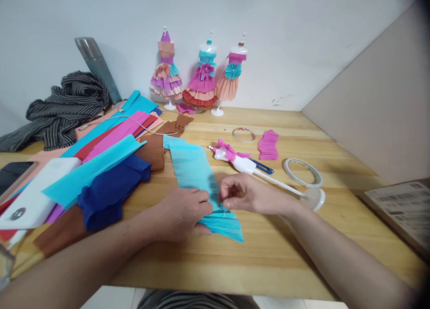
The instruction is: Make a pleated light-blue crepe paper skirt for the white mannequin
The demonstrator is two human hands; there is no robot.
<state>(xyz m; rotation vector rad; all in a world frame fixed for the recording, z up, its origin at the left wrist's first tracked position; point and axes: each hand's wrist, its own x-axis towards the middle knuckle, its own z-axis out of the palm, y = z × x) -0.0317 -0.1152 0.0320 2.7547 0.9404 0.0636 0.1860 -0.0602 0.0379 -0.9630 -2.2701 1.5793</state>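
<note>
Head view: left fingers (203, 200) grip thin, crinkly turquoise paper (192, 165) on the wooden worktop (265, 259); right fingers (231, 203) pinch where it bunches.

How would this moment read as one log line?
left hand: holding light-blue strip | right hand: fingers at its edge | lying nearby: white mannequin | standing behind: three dressed mannequins

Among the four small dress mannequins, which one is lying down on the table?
The white mannequin with a pink top, just beyond the right hand. The other three mannequins stand upright by the wall, each wearing a full skirt.
</note>
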